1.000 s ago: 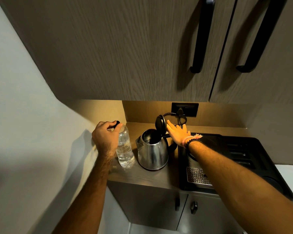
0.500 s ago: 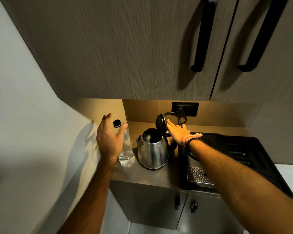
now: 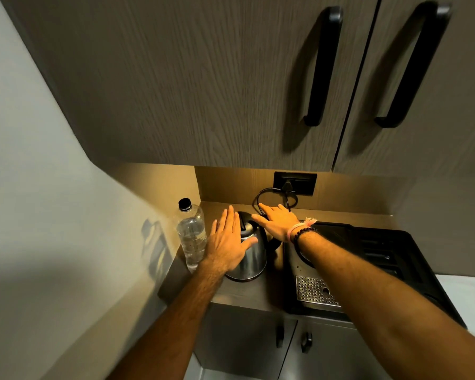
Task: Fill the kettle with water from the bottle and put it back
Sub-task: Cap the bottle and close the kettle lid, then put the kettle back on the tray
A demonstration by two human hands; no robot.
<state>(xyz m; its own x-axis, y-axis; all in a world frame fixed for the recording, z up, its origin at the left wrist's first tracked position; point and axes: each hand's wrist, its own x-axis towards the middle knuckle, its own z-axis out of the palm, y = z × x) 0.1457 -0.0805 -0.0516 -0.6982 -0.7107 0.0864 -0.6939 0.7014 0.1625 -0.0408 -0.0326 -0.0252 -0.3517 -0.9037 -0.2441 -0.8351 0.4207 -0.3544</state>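
A steel kettle (image 3: 254, 256) with a black lid stands on the counter (image 3: 244, 293), and its lid is down. My left hand (image 3: 226, 241) lies flat over the kettle's left side and lid, fingers spread. My right hand (image 3: 279, 222) hovers flat just behind and right of the lid, fingers apart, a bracelet at the wrist. A clear plastic bottle (image 3: 191, 234) with a black cap stands upright to the left of the kettle, partly filled with water. Neither hand touches the bottle.
A black coffee machine tray (image 3: 368, 259) with a metal drip grate (image 3: 314, 292) fills the counter's right side. A wall socket (image 3: 295, 183) with a looped black cord sits behind the kettle. Upper cabinets (image 3: 203, 78) hang close overhead. A wall bounds the left.
My left hand let go of the bottle and moved right onto the kettle. The kettle's lid, open before, is now down. My right hand stayed near the lid.
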